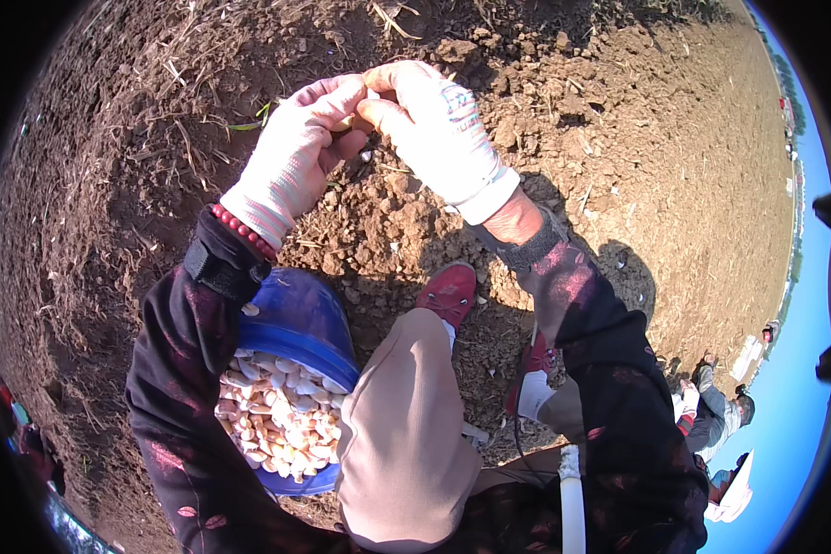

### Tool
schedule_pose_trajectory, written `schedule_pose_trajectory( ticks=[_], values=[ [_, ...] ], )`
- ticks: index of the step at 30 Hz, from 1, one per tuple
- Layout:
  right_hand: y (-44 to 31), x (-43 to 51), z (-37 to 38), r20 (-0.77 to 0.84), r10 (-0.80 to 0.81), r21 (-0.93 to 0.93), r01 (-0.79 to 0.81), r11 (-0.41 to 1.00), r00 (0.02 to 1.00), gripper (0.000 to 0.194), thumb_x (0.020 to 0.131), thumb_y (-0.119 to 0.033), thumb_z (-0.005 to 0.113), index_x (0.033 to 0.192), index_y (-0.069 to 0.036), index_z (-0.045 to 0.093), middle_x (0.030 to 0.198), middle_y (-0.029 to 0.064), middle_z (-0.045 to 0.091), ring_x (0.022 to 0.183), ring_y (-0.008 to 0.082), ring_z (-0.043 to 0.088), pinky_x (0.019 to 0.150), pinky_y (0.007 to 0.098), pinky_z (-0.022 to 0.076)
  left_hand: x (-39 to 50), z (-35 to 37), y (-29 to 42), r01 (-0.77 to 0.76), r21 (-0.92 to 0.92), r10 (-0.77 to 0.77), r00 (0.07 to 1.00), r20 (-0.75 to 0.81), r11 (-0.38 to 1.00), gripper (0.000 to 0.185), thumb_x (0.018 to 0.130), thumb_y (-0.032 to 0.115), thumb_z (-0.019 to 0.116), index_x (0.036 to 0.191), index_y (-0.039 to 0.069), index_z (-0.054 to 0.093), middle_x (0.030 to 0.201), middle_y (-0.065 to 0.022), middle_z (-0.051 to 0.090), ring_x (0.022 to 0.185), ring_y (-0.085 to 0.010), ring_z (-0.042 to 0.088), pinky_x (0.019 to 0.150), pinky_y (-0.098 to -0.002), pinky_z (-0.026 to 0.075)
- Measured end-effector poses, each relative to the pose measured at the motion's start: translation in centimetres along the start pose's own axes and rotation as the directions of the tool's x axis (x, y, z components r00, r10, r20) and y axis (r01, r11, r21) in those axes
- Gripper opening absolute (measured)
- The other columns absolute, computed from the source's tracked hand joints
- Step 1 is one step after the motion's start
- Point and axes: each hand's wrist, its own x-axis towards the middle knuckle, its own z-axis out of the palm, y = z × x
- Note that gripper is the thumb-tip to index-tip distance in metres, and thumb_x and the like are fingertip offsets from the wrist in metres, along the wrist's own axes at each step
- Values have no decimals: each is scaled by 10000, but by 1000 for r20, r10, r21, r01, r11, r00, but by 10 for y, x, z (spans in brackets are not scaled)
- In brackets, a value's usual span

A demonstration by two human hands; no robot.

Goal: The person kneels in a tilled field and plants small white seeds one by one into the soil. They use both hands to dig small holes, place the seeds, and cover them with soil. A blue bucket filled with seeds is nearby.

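Both hands wear white knit gloves with bare fingertips and meet above the loose soil (395, 215). My left hand (287, 149) has its fingers curled around a small pale piece, apparently a garlic clove (344, 124), partly hidden by the fingers. The thumb and forefinger of my right hand (436, 128) touch the left fingertips; whether anything is pinched there is hidden. Below my left forearm a blue plastic bucket (294, 311) lies tipped on its side, its mouth towards me. Many peeled-looking garlic cloves (284, 415) fill it.
My bent knee (408, 422) is against the bucket's rim, with a red shoe (449, 294) on the soil ahead. A white cable or tube (572, 498) hangs before my body. Other people (720, 415) are low down at the right. Green shoots (249, 126) stand by my left hand.
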Motion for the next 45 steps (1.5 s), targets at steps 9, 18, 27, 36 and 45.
schedule_pose_trajectory(
  ticks=[9, 18, 27, 36, 45],
  values=[
    [16, -10, 7, -52, 120, 212, -106, 972, 991, 247, 842, -197, 714, 1029, -45, 658, 966, 137, 657, 872, 267, 655, 761, 367, 529, -6, -3, 13, 98, 60, -105, 985, 139, 993, 232, 935, 133, 652, 1142, 31, 624, 944, -32, 672, 842, -105, 651, 628, -193, 526],
    [100, -35, 81, 380, 232, -480, -23, 877, 895, 176, 896, -150, 577, 1050, -80, 627, 1048, 161, 624, 986, 360, 628, 814, 452, 525, 2, -11, 26, 34, -100, -39, 998, -42, 994, 317, 886, 27, 662, 1191, -7, 583, 1008, -107, 651, 844, -131, 631, 579, -164, 502],
    [109, -34, 114, 440, 214, -692, 177, 700, 872, 231, 911, -196, 509, 1045, -38, 612, 1036, 165, 634, 951, 306, 656, 743, 419, 551, -1, -8, 20, 16, 12, -15, 997, -81, 1000, 309, 890, 52, 661, 1187, 0, 594, 1001, -78, 645, 834, -116, 633, 608, -162, 521],
    [142, -39, 42, -179, 214, -477, -275, 835, 960, 206, 863, -293, 685, 937, -118, 604, 875, 125, 640, 803, 337, 641, 690, 434, 504, -1, -6, 13, 24, 40, -21, 996, -85, 999, 230, 882, 72, 667, 1104, 27, 631, 958, -53, 665, 797, -101, 635, 605, -184, 521],
    [186, -19, 29, 238, 231, -609, -40, 792, 943, 185, 926, -170, 480, 1031, -89, 609, 975, 167, 633, 912, 366, 636, 795, 460, 517, 2, -10, 13, 62, 64, -56, 995, -85, 996, 249, 882, 47, 674, 1125, 23, 629, 985, -69, 663, 805, -116, 651, 585, -176, 518]
  ],
)
